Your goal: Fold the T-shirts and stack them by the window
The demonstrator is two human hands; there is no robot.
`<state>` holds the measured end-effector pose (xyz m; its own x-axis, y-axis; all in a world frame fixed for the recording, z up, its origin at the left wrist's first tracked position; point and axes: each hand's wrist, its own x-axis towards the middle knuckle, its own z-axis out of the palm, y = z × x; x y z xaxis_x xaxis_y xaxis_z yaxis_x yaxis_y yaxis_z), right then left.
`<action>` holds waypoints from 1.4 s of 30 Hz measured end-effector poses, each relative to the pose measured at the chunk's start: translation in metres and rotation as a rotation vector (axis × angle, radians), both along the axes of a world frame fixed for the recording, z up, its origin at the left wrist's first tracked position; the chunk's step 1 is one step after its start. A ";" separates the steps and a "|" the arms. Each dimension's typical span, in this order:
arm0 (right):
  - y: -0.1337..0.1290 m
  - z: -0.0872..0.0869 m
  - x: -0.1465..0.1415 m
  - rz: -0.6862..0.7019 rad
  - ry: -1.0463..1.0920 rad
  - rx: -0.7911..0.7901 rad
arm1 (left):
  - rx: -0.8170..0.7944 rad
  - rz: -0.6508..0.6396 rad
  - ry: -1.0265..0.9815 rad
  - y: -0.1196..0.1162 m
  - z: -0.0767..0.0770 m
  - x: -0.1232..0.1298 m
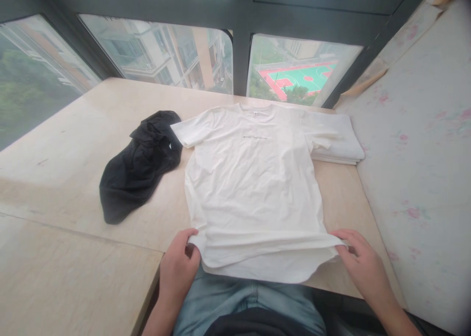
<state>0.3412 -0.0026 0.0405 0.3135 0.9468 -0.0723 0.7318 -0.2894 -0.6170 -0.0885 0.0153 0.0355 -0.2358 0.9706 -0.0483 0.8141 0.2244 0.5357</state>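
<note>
My left hand (183,260) and right hand (360,262) each have fingers pinched closed on a hem corner of the white T-shirt (253,179), spread on the desk (73,174). Inner fingers are hidden; the chest print is too small to read. The collar points toward the window (241,41), long axis running from there toward me.
</note>
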 end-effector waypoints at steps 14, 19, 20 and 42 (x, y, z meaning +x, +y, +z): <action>-0.024 -0.028 0.008 -0.428 0.312 0.004 | -0.087 0.299 -0.064 0.008 0.011 -0.034; -0.016 -0.016 0.012 -0.375 0.137 -0.015 | -0.092 0.273 -0.420 0.005 -0.001 -0.044; -0.015 -0.013 0.013 -0.363 0.070 -0.038 | -0.105 0.283 -0.459 0.005 -0.001 -0.044; -0.005 -0.014 -0.009 -0.632 0.835 0.056 | -0.049 0.359 -0.580 0.009 0.021 -0.035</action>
